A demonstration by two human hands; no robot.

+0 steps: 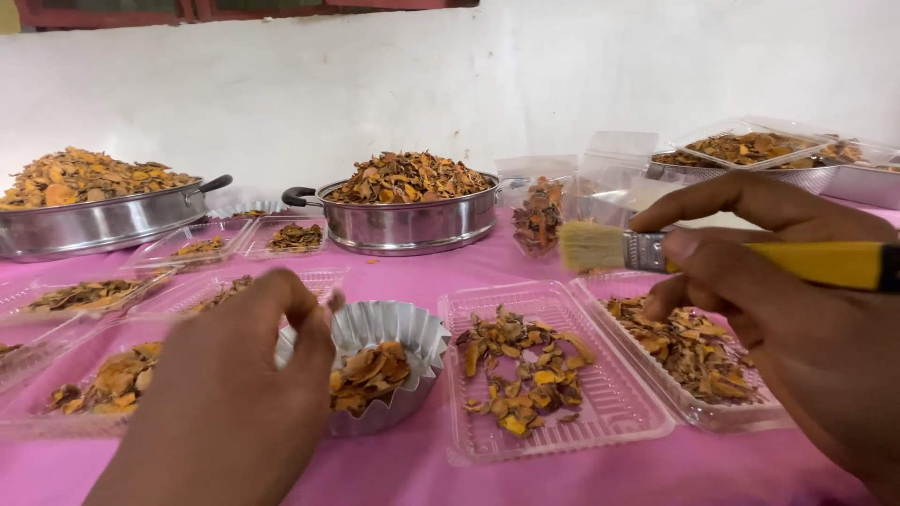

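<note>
Pink cloth covers the table (394,464), white wall behind. We see our left hand (234,394) curled around the rim of a fluted silver metal cup (398,328) holding dried orange-brown slices. Our right hand (778,319) pinches a yellow-handled flat brush (712,255) (bristles pointing left) above clear plastic trays (619,403) of the same slices. Two round steel pans (412,225), heaped full, stand farther back.

Over the pink worktop (412,468), the left hand (225,394) grips the rim of a fluted metal cup (412,328) of dried orange slices (367,373), while the right hand (778,319) holds a yellow-handled brush (656,251) above two clear plastic trays (619,412) of the same slices.
</note>
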